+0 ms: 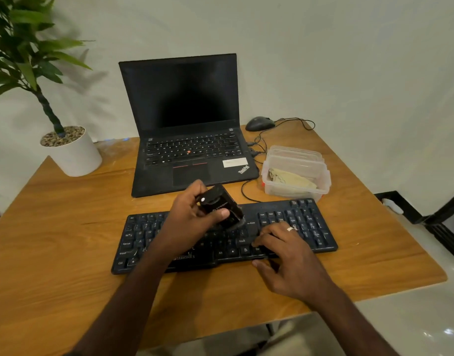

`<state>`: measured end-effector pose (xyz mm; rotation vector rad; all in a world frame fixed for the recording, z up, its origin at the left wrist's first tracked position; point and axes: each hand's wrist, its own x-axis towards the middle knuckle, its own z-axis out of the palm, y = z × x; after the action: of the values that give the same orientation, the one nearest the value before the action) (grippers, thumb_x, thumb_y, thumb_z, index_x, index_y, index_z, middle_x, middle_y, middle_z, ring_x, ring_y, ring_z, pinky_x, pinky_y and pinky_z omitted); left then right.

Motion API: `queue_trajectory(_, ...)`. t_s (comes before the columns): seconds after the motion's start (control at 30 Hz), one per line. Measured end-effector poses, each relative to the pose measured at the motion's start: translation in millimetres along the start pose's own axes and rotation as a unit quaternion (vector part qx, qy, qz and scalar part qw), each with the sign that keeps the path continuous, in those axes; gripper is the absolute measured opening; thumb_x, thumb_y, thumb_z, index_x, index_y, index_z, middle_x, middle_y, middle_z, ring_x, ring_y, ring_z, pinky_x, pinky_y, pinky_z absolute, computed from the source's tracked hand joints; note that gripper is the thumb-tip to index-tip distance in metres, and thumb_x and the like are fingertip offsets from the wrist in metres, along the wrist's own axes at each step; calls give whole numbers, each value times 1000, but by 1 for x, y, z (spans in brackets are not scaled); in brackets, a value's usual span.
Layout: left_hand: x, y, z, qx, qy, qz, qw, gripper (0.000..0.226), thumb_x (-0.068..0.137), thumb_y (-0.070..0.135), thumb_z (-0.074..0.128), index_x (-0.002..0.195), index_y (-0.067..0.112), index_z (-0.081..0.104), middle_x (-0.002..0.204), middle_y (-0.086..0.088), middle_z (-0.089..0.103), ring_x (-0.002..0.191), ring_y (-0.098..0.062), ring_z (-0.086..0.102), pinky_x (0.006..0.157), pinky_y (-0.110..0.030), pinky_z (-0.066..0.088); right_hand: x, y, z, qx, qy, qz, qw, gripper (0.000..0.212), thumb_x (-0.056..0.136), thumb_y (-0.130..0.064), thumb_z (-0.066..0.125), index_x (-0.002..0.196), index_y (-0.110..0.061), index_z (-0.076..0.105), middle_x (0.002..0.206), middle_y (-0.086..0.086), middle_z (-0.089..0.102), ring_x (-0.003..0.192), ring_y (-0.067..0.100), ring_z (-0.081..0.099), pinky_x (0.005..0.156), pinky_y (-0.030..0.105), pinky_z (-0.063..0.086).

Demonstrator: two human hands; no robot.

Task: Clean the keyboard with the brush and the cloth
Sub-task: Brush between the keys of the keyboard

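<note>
Two bare forearms reaching in from the near edge of the wooden counter. Right hand lying on the right half of one black keyboard, fingers loosely spread and resting on the keys, a ring on one. Left hand just left of those fingers and slightly farther, curled around one black brush, thumb pressed on its side, the brush tilted with its lower end at the keys near the keyboard's middle. Beyond the right fingers, one clear plastic container holding one pale cloth, well apart from both hands. Beyond the left fingers, one open black laptop, screen dark. Farther right, one black mouse with its cable. Far left, one potted plant in a white pot.
</note>
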<state>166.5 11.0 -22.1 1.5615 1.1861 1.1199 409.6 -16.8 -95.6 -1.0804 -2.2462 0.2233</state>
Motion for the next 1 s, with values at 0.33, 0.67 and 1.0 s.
queue_trajectory(0.33,23,6,54,77,-44,62,994,36,81,7,78,87,23,47,87,5,65,78,-3,66,61,-21,54,0,1,-3,19,12,-11,1000,26,79,-27,81,98,-15,69,99,-5,61,96,13,55,78,34,50)
queue_trajectory(0.67,13,3,14,54,-75,11,996,30,82,4,76,89,10,47,87,-1,62,77,-7,68,59,-21,53,1,3,-1,27,11,-10,1000,25,80,-27,80,98,-15,68,99,-5,61,95,16,56,76,39,51)
queue_trajectory(1.0,14,1,45,14,-17,45,999,29,81,4,77,89,17,52,98,5,67,96,-17,70,73,-33,60,-20,30,-42,-49,30,53,997,44,77,-55,75,108,-25,70,120,-11,63,119,9,54,109,49,33)
